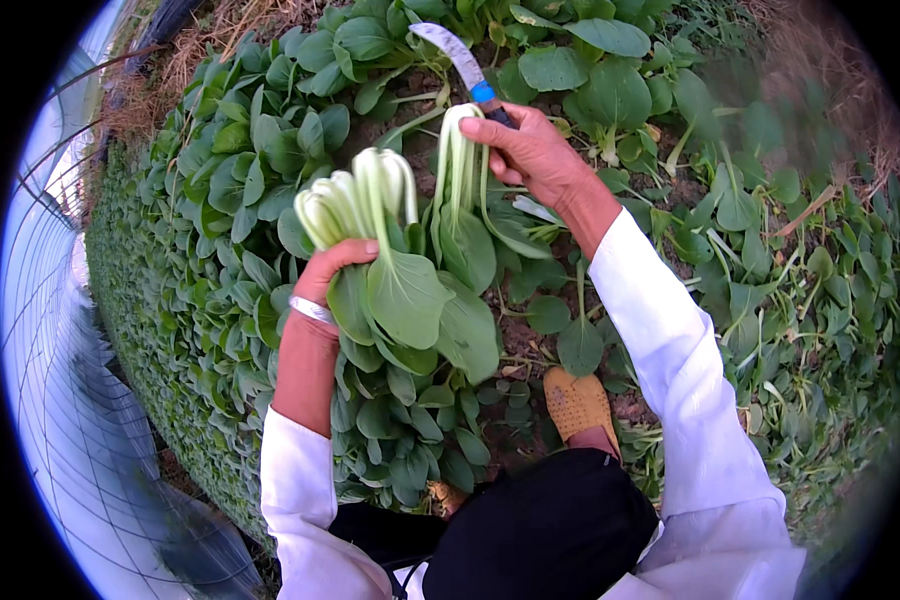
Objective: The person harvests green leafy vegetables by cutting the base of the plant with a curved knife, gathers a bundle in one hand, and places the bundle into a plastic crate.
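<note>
A bunch of bok choy (405,300) hangs leaves down from my left hand (337,268), which is closed round its stalks. The pale cut ends of the stalks point up and away from me. To the right, my right hand (530,150) is closed on the dark handle of a curved knife (455,52) with a blue band below the blade. The blade points up and left. The thumb of that hand also pinches another head of bok choy (458,170), its pale base at the top and its leaves hanging beside the first bunch.
Dense rows of growing bok choy (240,180) spread along the left and the far side. Cut leaves and stalks (770,390) litter the soil at right. My foot in a yellow-orange shoe (578,402) stands below my hands. Clear plastic sheeting (100,420) runs along the left edge.
</note>
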The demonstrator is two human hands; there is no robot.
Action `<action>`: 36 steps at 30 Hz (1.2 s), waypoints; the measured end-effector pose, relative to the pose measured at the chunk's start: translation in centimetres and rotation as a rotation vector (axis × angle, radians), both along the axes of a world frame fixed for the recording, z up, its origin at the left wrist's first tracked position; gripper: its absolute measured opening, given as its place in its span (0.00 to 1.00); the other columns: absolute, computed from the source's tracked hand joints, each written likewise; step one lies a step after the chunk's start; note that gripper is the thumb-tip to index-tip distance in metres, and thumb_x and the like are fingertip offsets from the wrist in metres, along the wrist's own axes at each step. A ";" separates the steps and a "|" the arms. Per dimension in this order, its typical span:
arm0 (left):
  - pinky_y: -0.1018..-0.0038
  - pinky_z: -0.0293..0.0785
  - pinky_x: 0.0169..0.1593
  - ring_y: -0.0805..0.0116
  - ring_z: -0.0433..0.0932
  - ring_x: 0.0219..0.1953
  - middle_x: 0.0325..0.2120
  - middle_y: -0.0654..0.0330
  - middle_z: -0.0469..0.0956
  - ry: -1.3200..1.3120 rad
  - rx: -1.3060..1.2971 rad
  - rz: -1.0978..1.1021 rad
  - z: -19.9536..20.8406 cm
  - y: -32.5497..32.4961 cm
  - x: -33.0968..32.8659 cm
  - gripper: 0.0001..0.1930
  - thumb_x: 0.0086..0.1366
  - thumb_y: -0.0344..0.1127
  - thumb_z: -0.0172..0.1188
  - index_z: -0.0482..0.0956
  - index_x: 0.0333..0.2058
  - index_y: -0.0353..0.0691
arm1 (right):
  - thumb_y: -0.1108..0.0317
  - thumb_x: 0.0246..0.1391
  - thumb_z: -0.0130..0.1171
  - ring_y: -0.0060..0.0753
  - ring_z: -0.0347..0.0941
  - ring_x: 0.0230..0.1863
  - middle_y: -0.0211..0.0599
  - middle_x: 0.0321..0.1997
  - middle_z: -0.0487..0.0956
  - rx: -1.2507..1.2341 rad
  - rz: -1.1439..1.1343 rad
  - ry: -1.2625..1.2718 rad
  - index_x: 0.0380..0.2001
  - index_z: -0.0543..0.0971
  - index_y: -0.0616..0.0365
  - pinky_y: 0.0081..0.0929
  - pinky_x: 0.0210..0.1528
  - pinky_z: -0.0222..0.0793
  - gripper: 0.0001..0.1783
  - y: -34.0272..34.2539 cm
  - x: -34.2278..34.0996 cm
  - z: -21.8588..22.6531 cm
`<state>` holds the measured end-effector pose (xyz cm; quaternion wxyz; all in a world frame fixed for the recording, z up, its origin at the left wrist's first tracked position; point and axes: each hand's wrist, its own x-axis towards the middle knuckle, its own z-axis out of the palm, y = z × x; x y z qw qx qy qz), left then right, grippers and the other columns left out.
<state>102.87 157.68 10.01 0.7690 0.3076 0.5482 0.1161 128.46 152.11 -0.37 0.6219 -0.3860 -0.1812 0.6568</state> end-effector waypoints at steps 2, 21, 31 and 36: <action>0.65 0.75 0.54 0.57 0.74 0.53 0.53 0.48 0.72 -0.193 0.130 0.013 1.0 -0.7 -0.5 0.34 0.52 0.29 0.57 0.62 0.60 0.30 | 0.59 0.48 0.70 0.11 0.61 0.15 0.26 0.23 0.75 -0.096 -0.088 -0.036 0.35 0.77 0.61 0.14 0.13 0.50 0.19 -0.6 0.5 -1.0; 0.72 0.71 0.51 0.69 0.76 0.45 0.43 0.61 0.78 0.000 0.317 -0.125 -2.7 -4.3 2.4 0.28 0.49 0.26 0.69 0.73 0.50 0.35 | 0.56 0.53 0.65 0.16 0.64 0.13 0.23 0.17 0.69 -0.215 -0.043 -0.293 0.31 0.71 0.57 0.18 0.14 0.56 0.17 -1.7 -4.7 2.9; 0.72 0.71 0.52 0.72 0.73 0.47 0.46 0.63 0.74 0.135 0.392 -0.404 -0.2 -3.0 0.7 0.36 0.45 0.26 0.71 0.68 0.55 0.35 | 0.65 0.52 0.66 0.18 0.70 0.15 0.27 0.20 0.72 -0.060 0.197 -0.434 0.34 0.71 0.61 0.18 0.14 0.62 0.15 -4.4 -2.4 4.0; 0.74 0.69 0.51 0.73 0.73 0.45 0.44 0.63 0.76 0.213 0.561 -0.703 0.9 -1.4 0.8 0.39 0.42 0.26 0.72 0.65 0.56 0.40 | 0.67 0.51 0.64 0.16 0.70 0.14 0.26 0.18 0.72 -0.058 0.360 -0.347 0.35 0.73 0.61 0.17 0.13 0.60 0.13 -5.0 -1.1 4.3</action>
